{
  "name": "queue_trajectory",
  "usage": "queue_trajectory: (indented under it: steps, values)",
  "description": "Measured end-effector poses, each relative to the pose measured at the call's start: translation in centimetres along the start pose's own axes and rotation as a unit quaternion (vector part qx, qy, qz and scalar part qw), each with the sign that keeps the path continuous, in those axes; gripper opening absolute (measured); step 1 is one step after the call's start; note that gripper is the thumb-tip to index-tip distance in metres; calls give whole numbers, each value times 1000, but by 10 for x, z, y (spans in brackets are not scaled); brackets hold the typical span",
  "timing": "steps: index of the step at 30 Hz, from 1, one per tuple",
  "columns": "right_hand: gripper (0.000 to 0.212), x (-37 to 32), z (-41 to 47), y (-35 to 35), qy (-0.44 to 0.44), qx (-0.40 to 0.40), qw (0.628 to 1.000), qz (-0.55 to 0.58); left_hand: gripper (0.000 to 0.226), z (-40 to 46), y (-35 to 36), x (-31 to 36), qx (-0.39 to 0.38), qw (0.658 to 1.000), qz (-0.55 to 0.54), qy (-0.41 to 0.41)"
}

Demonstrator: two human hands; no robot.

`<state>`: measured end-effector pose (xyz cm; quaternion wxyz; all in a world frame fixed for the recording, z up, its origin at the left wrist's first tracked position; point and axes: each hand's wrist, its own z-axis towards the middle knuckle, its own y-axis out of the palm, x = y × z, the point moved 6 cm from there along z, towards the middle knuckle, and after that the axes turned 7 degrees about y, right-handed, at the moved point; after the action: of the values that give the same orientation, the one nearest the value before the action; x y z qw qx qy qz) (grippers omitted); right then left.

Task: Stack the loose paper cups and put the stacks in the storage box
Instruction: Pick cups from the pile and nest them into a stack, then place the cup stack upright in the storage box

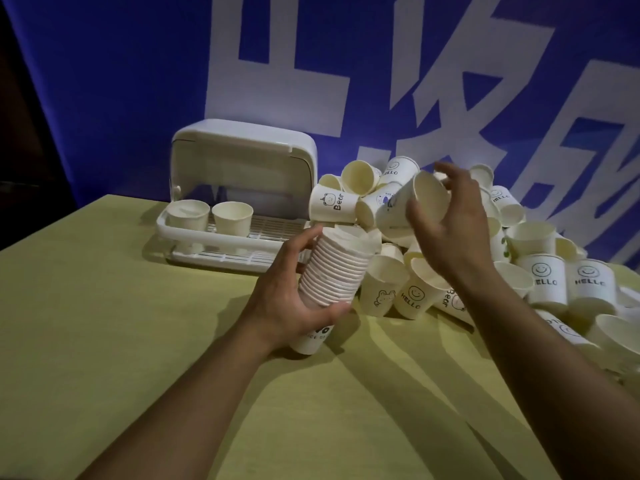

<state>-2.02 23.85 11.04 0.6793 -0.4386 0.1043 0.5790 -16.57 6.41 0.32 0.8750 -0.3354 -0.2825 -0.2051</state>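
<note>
On the yellow tabletop (pixel 121 341), seen from my head camera, my left hand (pixel 284 299) grips a tall stack of nested paper cups (pixel 332 268), fingers curled round its lower half, the stack tilted with its open top leaning right toward a heap of loose cups (pixel 540 251). My right hand (pixel 453 223) is raised just above and right of the stack, fingers wrapped round a single loose cup (pixel 412 206) held on its side, mouth facing left. Behind and to the left stands the white storage box (pixel 242 202), lid lifted, with two short stacks (pixel 211 220) upright on its tray.

Risks, as I judge them: the single cup is not lined up with the stack's mouth, so pushing it in at an angle could crumple a rim or jam it crooked. The stack is long and held low, so its upper cups could slide out if it tilts further. The heap sits touching my right wrist and just beside the stack; a careless sweep could send cups rolling across the tabletop or off its far right edge.
</note>
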Motion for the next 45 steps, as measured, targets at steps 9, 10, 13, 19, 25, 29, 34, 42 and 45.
queue_trajectory:
  steps: [9, 10, 13, 19, 25, 29, 34, 42, 45]
  values:
    - [53, -39, -22, 37, 57, -186, 974, 120, 117, -2, -4, 1, 8, 999, 37, 11]
    - [52, -41, -25, 43, 55, -205, 971, 111, 116, -2, -5, 1, 14, 999, 35, 9]
    - [61, -43, -36, 59, 39, -251, 966, 57, 115, -2, -6, 0, 22, 999, 30, 15]
    - [50, -55, -54, 83, -24, -270, 962, -6, 120, -2, -8, -10, 39, 998, 37, 18]
    - [56, -48, -46, 95, 111, -250, 929, 250, 101, -1, -25, -16, 115, 993, 12, -16]
    - [30, -29, -52, 124, 225, -228, 854, 410, 101, -1, -54, -22, 189, 979, -18, -76]
    - [25, -25, -75, 161, 228, -293, 841, 393, 106, -12, -86, -20, 202, 973, -9, -112]
    - [17, -49, -91, 202, 184, -351, 843, 364, 100, -10, -145, -28, 223, 963, 87, -120]
    - [16, -48, -100, 218, 205, -355, 831, 377, 101, 14, -175, -31, 257, 952, 127, -110]
